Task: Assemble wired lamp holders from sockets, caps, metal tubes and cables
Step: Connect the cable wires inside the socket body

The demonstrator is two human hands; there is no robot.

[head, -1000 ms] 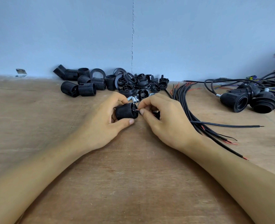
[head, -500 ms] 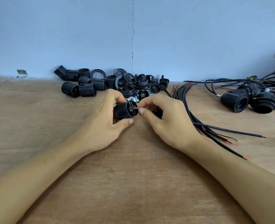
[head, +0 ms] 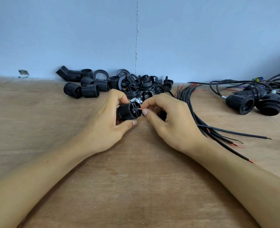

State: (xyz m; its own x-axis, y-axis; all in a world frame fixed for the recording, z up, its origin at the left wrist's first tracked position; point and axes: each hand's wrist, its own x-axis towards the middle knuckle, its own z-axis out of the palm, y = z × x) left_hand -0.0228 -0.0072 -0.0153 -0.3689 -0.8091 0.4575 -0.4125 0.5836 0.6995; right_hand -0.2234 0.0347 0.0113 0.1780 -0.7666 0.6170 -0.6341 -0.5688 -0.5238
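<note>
Left hand [head: 109, 122] curled around black threaded socket [head: 129, 111], right hand [head: 170, 119] pinching red wire tip [head: 140, 109] at its end face, socket turned further toward camera than a second ago

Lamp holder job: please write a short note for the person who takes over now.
Left hand: grip shut on the black ribbed plastic socket, terminal end facing right.
Right hand: pinching the thin red wire end at the socket's terminal.
Loose black sockets and caps lie by the wall, small metal tubes behind the hands, black cables at right.
Done: two wired holders far right.
Left: seat the wire, close up, repeat.
</note>
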